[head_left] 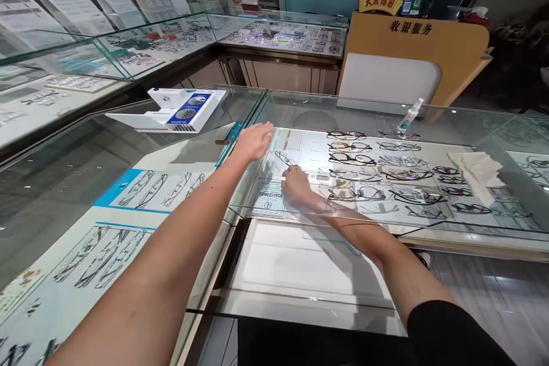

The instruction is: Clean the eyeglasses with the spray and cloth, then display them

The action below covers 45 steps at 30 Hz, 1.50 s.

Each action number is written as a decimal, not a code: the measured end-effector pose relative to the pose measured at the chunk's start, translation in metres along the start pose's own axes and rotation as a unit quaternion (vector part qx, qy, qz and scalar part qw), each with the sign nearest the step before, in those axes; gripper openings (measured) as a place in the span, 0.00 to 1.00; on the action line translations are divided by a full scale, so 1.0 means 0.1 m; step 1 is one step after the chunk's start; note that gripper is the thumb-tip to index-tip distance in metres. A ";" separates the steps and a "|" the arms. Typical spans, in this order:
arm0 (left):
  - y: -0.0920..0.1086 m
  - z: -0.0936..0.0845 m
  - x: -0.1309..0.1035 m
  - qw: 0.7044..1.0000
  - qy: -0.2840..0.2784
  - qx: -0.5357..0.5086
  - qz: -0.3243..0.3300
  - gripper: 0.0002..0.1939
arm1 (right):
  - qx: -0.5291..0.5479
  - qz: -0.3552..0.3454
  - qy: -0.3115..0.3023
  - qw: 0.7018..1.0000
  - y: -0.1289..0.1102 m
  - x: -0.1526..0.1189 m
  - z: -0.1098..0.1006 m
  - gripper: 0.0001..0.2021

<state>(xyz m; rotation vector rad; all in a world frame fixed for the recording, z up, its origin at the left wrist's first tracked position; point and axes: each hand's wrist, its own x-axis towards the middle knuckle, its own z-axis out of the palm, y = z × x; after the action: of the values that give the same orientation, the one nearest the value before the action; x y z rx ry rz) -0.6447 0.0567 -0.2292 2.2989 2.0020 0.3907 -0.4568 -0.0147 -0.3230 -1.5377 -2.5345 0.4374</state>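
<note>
My left hand (256, 140) lies with its fingers stretched out on the glass top, by the seam between two display cases. My right hand (297, 184) reaches in under the glass of the right-hand case. Its fingers are curled at one end of a pair of thin-framed eyeglasses (283, 158), above the white display board. Just right of this hand, several rows of eyeglasses, among them a black-framed pair (351, 158), lie on the board. Near my right wrist is a printed card (270, 197). The fingertips of my right hand are partly hidden.
On the glass top stand an opened white-and-blue box (189, 111), a spray bottle (410, 115) and a crumpled tissue (476, 171). A pulled-out white tray (274, 263) is in front of me. More eyeglasses (152, 190) lie in the left case. An orange counter (416, 51) stands behind.
</note>
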 end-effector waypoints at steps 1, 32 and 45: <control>0.01 0.01 0.00 1.000 0.006 -0.002 -0.014 0.36 | 0.005 0.013 0.014 1.000 0.07 0.12 0.03 0.21; -0.03 0.07 0.14 0.998 0.008 -0.020 -0.062 0.40 | 0.171 -0.027 -0.161 0.972 -0.35 -1.92 -0.68 0.18; -0.07 0.09 0.09 0.990 0.105 -0.043 -0.089 0.29 | 0.132 0.007 0.040 0.990 -0.50 -1.14 -1.86 0.17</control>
<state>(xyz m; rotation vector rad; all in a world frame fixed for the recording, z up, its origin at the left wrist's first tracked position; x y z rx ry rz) -0.6481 0.0672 -0.2384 2.0836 2.2155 0.7161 -0.3956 -0.1052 -0.1281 -1.4461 -2.2980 0.6682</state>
